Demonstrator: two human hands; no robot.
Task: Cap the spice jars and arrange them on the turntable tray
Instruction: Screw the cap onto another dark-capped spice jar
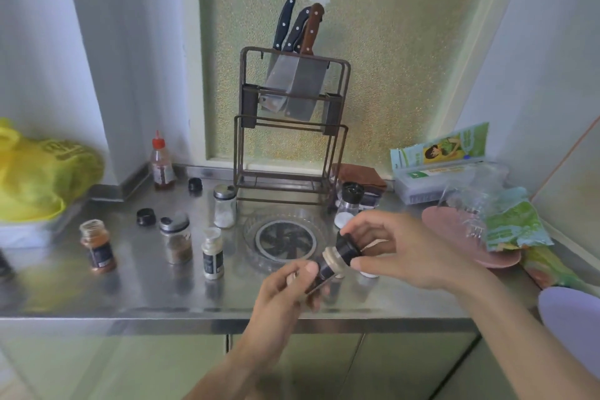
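Note:
My left hand (289, 286) grips a tilted spice jar (328, 269) above the counter's front edge. My right hand (389, 247) holds a black cap (347, 248) at the jar's mouth. The clear turntable tray (250, 234) lies just behind, with nothing standing on it. To the left stand an uncapped brown jar (97, 248), a steel-lidded jar (176, 237), a small white-topped jar (212, 253) and a glass shaker (224, 206). Two loose black caps (146, 216) (195, 185) lie on the counter. A black-capped jar (349, 204) stands at the tray's right.
A knife rack (289, 127) with knives stands at the back wall. A red-capped sauce bottle (161, 162) is back left, a yellow bag (39, 172) far left. A pink plate (454, 227) and green packets (513, 224) crowd the right side.

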